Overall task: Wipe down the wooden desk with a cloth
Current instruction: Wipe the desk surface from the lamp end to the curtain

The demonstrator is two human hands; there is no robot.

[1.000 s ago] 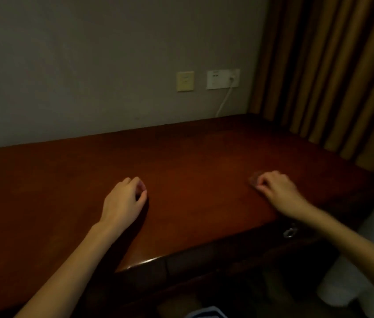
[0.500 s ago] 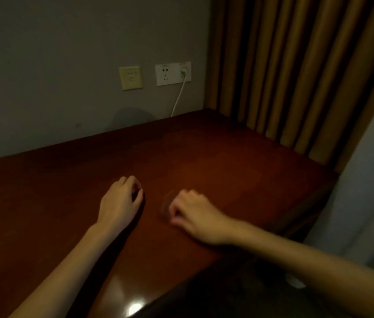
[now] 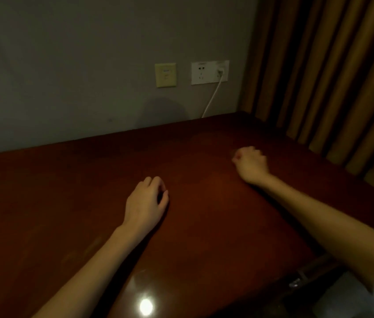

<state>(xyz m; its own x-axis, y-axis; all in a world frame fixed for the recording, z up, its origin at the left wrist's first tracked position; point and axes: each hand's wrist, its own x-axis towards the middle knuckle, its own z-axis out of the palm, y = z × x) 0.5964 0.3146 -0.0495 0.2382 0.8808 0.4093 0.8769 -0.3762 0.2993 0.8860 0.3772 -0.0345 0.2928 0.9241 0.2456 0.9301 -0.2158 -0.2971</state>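
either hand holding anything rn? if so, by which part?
Left hand holds nothing and rests on the desk. Right hand is curled but blurred; whether its fingers grip anything cannot be told.

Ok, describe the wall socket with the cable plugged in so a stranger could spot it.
On the grey wall behind the dark red wooden desk, beside the brown curtain, are two plates. It is the wider white socket plate nearest the curtain, trailing a white cable; the yellowish plate has none.

Right hand (image 3: 250,162): a second ago at the desk's (image 3: 204,214) near right edge; then close beside the left hand (image 3: 146,200); now well apart from it, farther back, near the curtain (image 3: 330,76)
Right fingers (image 3: 253,151): sharp before; motion-blurred now
Glare spot (image 3: 146,306): not there a second ago; larger now
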